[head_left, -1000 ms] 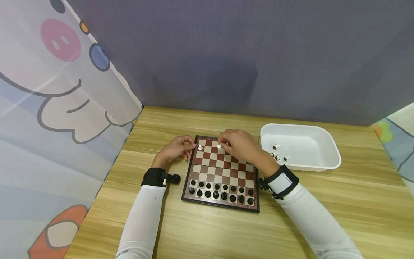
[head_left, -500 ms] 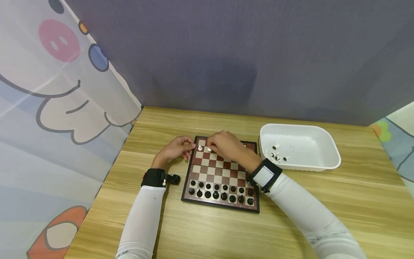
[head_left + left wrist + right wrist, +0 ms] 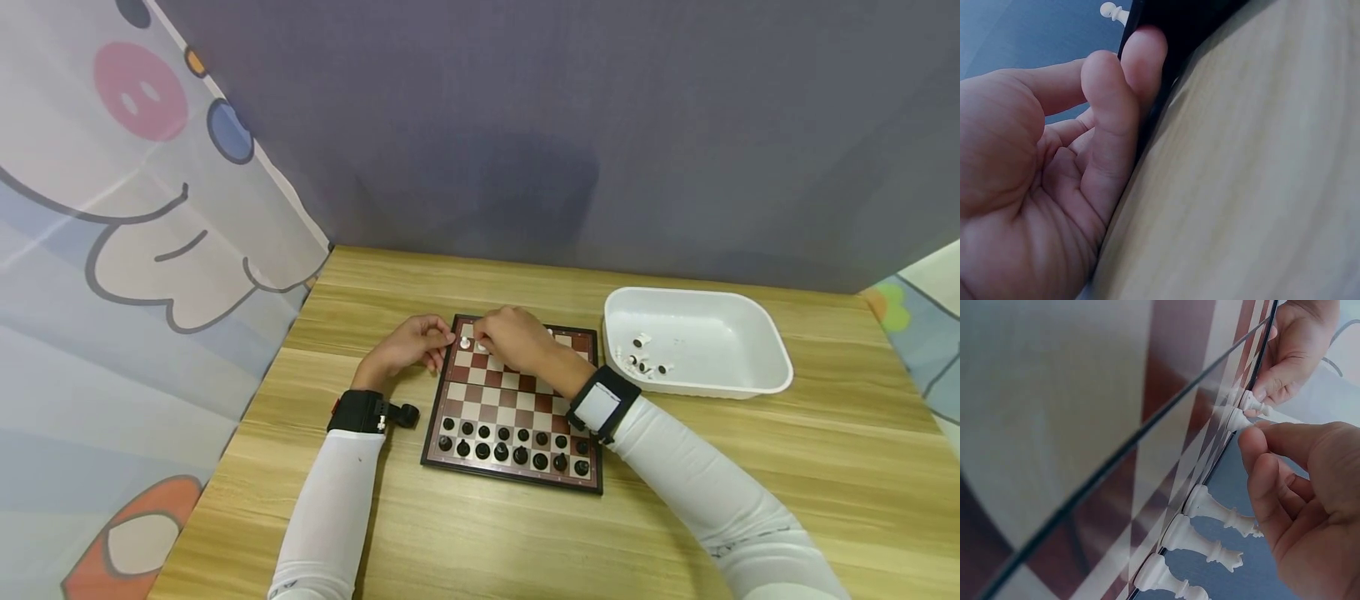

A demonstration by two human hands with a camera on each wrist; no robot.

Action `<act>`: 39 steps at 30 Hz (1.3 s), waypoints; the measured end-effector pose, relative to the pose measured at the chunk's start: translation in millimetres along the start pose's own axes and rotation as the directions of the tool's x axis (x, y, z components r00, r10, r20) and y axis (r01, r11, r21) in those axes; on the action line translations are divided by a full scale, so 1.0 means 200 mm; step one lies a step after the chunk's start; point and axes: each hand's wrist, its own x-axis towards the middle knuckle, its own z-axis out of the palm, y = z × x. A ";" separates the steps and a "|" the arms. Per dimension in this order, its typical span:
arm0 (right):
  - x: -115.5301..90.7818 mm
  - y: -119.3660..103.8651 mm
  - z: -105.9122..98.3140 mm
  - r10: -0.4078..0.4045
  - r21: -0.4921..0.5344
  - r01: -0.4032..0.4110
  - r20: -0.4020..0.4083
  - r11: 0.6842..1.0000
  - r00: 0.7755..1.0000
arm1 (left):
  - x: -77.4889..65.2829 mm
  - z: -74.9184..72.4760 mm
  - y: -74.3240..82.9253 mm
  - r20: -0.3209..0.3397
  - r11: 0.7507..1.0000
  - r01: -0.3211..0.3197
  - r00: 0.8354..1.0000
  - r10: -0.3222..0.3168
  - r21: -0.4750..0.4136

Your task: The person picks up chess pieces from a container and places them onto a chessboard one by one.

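Observation:
In the head view, the chessboard lies with rows of black chess pieces along its near side. My left hand holds its far left edge between thumb and finger. A white pawn stands just inside that edge. My right hand pinches a white chess piece by its top, which the fingertips cover. Its base is at the board surface beside the pawn. The right wrist view shows more white pieces standing along the far edge, largely hidden by my hand in the head view.
A white plastic tray stands right of the board, with several white pieces lying in its left end. The wooden table meets a grey partition at the back and a printed curtain at the left.
My right hand has moved left across the far side of the board, carrying the white piece to beside the pawn. My left hand has stayed at the board's edge.

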 end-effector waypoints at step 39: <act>-0.72 0.51 -0.40 0.566 0.217 -0.524 -0.255 0.824 0.784 | 0.01 0.00 0.00 0.012 1.000 0.001 1.000 -0.001 0.005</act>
